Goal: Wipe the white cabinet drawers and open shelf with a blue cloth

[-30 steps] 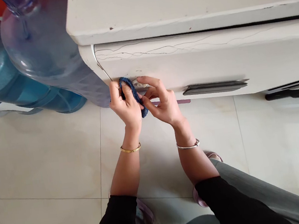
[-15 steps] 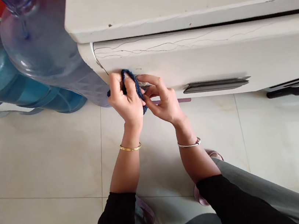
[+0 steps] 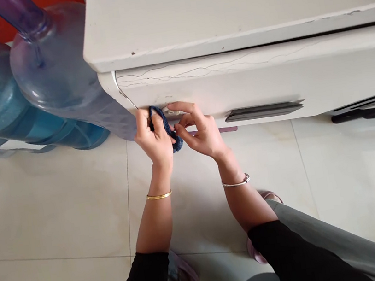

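My left hand (image 3: pixel 154 138) is closed on a dark blue cloth (image 3: pixel 159 116), bunched between thumb and fingers against the front of a white cabinet (image 3: pixel 197 85). Part of the cloth hangs below the fingers. Close beside it, my right hand (image 3: pixel 202 131) has its index finger reaching over a small pale fitting (image 3: pixel 171 112) on the cabinet front. The right thumb and a bent finger come together at the cloth's edge; what they pinch is hidden. The fitting is partly covered by the fingers, so its kind is unclear.
Large blue water jugs (image 3: pixel 54 61) stand left of the cabinet. A dark handle (image 3: pixel 263 111) projects from its front, right of my hands. Cracks run along the upper front edge. Below are pale floor tiles (image 3: pixel 87 196) and my feet in sandals.
The camera view has shifted, so the cabinet and jugs sit slightly lower. Both hands stay at the same place on the cabinet, with the cloth still in the left; the right fingers shift slightly.
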`<action>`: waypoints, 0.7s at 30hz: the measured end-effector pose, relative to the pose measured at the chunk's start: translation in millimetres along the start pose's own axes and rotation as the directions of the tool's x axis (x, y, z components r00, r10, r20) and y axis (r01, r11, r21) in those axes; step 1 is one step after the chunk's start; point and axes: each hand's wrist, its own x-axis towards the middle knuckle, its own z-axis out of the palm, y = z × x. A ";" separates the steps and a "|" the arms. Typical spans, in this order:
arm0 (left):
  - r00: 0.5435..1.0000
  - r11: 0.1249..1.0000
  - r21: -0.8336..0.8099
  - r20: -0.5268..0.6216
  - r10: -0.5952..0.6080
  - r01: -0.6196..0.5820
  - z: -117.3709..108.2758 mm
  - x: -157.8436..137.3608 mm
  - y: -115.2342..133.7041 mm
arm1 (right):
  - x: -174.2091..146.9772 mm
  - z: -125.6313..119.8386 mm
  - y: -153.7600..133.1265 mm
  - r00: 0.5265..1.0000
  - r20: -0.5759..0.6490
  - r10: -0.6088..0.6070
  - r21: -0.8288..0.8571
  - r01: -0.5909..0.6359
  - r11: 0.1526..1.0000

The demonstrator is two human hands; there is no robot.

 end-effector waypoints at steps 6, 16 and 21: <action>0.999 0.999 0.010 0.043 0.034 -0.034 -1.9 0.3 2.3 | -0.9 1.3 -0.2 0.999 -0.030 0.012 0.023 -0.011 1.000; 0.995 1.000 0.009 0.097 -0.029 0.029 -7.7 1.8 3.5 | -1.0 3.5 3.5 0.998 -0.047 -0.028 0.042 0.030 0.999; 0.985 0.998 -0.005 0.166 -0.054 0.055 -8.0 4.0 5.5 | -0.1 2.8 3.0 0.998 -0.033 -0.049 0.063 0.051 0.997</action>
